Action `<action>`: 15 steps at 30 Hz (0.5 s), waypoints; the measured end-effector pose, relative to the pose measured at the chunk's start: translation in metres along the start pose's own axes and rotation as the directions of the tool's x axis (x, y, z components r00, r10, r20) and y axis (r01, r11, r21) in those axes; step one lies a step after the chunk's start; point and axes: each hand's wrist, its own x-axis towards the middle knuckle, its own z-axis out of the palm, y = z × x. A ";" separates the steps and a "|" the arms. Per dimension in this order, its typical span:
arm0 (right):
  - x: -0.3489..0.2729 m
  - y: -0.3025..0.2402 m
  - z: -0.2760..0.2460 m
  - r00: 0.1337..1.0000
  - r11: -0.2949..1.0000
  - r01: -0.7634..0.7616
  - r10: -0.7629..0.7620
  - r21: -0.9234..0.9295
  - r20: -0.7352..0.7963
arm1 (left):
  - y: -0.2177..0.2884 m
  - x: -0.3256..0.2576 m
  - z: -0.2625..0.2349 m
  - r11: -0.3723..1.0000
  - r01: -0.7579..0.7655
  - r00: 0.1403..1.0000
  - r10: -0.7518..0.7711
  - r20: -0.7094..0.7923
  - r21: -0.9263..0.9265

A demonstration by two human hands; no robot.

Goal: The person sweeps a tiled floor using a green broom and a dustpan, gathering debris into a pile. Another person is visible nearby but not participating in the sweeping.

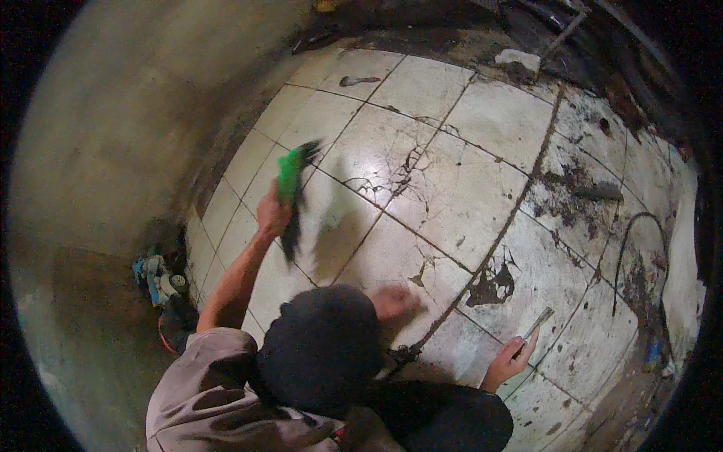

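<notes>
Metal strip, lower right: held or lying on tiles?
Held. The right hand has its grip closed round the lower end of the metal strip, which angles up-right over the floor tiles.

The right hand (510, 361) covers the lower end of a flat metal tool (536, 324), and its dark sleeve (444, 414) is cut off by the lower edge. A co-worker's head (320, 346) hides their chest and lap. Their near hand (395, 301) is a blur on the floor tiles (452, 188), and the green brush (290, 184) in their raised hand (271, 215) is smeared. The small heap by the wall (160, 280) is too small to tell.
</notes>
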 end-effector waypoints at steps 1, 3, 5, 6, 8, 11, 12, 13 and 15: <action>0.009 -0.007 0.007 1.000 1.000 0.010 -0.011 0.022 0.026 | -0.038 -0.002 -0.003 0.982 0.189 0.982 -0.189 -0.001 0.010; 0.023 -0.017 0.012 0.990 0.990 0.139 -0.139 0.002 0.010 | -0.099 -0.011 0.006 0.945 0.316 0.948 -0.312 -0.058 0.083; 0.029 -0.028 0.015 0.995 0.993 0.091 -0.088 -0.069 0.054 | -0.186 -0.026 0.019 0.854 0.497 0.866 -0.476 -0.156 0.154; 0.035 -0.032 0.019 0.997 0.992 0.070 -0.065 -0.109 0.052 | -0.205 -0.029 0.031 0.833 0.528 0.845 -0.495 -0.205 0.167; 0.045 -0.019 0.021 0.961 0.940 0.265 -0.274 -0.216 -0.016 | -0.244 -0.021 0.056 0.810 0.575 0.806 -0.538 -0.246 0.111; 0.035 -0.039 0.031 0.969 0.930 0.226 -0.245 -0.290 -0.030 | -0.241 0.044 0.106 0.798 0.593 0.802 -0.572 -0.172 0.109; 0.029 -0.045 0.041 0.977 0.935 0.193 -0.210 -0.298 -0.027 | -0.245 0.070 0.121 0.852 0.508 0.857 -0.487 -0.170 0.122; 0.023 -0.050 0.051 0.986 0.941 0.157 -0.168 -0.299 -0.012 | -0.251 0.104 0.129 0.830 0.545 0.838 -0.543 -0.050 0.120; 0.030 -0.055 0.045 0.991 0.847 0.130 -0.133 -0.516 0.031 | -0.133 0.167 0.182 0.974 0.227 0.974 -0.227 0.008 0.009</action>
